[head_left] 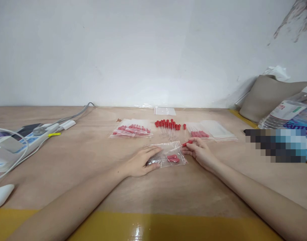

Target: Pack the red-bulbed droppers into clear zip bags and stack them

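Observation:
My right hand [197, 151] pinches a dropper by its red rubber bulb [187, 143], its thin tip pointing left at the mouth of a clear zip bag [163, 161]. Inside this bag lie droppers [172, 158] with red bulbs. My left hand [145, 160] rests on the bag's left end, fingers stretched out along the top and thumb apart near the lower edge. Just behind the bag lies a pile of loose droppers [168, 125], red bulbs facing the wall. One single dropper [184, 127] lies to the right of the pile.
Filled zip bags [132, 128] are stacked at back left. More bags [216, 130], some showing red bulbs, lie at back right. A white card [164, 111] is by the wall. A power strip [37, 140] with cables occupies the left; water bottles [285, 112] and a grey-brown bag [263, 97] the right.

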`<state>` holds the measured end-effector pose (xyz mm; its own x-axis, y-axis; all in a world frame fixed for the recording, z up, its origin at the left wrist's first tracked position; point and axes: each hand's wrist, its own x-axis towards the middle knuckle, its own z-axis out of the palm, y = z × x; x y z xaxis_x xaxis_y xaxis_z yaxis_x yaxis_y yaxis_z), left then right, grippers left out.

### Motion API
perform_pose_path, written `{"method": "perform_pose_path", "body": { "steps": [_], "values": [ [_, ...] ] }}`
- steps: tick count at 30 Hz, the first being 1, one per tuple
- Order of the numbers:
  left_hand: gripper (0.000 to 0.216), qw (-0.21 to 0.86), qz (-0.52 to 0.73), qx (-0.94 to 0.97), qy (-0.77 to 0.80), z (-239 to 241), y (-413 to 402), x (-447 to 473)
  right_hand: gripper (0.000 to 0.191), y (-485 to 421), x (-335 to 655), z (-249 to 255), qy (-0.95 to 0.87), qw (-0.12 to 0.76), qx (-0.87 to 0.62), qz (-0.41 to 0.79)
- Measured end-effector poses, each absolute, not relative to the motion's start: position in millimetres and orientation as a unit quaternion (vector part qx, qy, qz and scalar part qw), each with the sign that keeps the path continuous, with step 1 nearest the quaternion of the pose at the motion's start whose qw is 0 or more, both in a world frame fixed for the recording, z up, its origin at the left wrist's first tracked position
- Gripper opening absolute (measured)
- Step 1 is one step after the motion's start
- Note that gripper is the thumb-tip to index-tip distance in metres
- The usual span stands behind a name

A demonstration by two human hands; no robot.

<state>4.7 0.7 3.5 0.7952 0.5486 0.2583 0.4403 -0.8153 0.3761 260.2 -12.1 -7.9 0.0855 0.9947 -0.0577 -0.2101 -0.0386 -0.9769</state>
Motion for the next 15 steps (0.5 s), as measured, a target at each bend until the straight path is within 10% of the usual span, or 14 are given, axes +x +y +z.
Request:
{"method": "perform_pose_path", "body": {
  "steps": [15],
  "values": [
    [0.054, 0.149, 0.189, 0.936, 0.257, 3.9, 0.8, 4.9, 0.033, -9.3, 254.4, -5.7, -0.618, 0.361, -0.47, 0.517]
  ]
}}
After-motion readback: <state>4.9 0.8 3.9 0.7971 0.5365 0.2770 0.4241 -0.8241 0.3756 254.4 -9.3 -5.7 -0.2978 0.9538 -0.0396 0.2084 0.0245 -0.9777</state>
